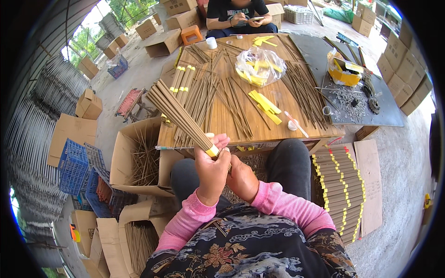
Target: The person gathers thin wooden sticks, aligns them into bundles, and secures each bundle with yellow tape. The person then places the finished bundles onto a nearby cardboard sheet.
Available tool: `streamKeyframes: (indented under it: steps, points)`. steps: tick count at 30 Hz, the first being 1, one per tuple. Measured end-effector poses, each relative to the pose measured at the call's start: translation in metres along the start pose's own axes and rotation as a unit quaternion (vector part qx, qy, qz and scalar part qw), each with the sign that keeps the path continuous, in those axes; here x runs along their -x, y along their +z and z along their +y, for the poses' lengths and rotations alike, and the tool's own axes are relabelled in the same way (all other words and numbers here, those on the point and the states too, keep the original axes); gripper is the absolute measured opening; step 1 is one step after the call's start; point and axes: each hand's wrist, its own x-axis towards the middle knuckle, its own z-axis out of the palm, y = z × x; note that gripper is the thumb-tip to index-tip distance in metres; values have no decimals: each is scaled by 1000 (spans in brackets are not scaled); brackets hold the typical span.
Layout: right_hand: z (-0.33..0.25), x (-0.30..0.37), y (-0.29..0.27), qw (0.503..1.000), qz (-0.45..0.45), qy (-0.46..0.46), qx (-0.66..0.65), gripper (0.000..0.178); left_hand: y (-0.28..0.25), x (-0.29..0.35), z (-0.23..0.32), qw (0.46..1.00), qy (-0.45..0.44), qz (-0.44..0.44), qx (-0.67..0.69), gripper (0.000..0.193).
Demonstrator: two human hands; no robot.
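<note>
A bundle of brown incense sticks slants up and to the left over my lap, with a yellow paper band round its lower part. My left hand is closed about the bundle at the band, palm turned partly up. Right beside it, my right hand grips the lower end, its fingers partly hidden. Loose incense sticks lie across the wooden table beyond. Several yellow-banded bundles rest at its left, and yellow paper strips lie near the middle.
A carton of loose sticks stands left of my knees. Stacked banded bundles are at my right. On the table sits a plastic bag of yellow strips; a dark board beside it holds scattered metal pieces. Across sits a person holding a phone.
</note>
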Motion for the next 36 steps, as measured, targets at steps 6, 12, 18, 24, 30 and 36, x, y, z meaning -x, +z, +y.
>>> streamKeyframes:
  steps: [6,12,18,24,30,36]
  points:
    - [1,-2,-7,998,-59,-6,6,23,-25,-37,60,992,-34,-44,113,42]
    - [-11,-14,-17,990,-123,-64,-5,42,-24,-49,70,987,-25,7,157,13]
    - [-41,-46,-27,979,-156,-80,-104,44,-19,-34,56,973,-50,-68,217,16]
    - [-33,-42,-12,961,-211,28,-178,19,-26,-45,70,959,-56,-151,232,20]
    - [-53,-41,-24,910,-326,119,-226,19,-39,-63,77,925,-94,-233,284,22]
    - [-27,-34,-8,948,-217,89,-213,18,-33,-71,71,955,-112,-135,240,24]
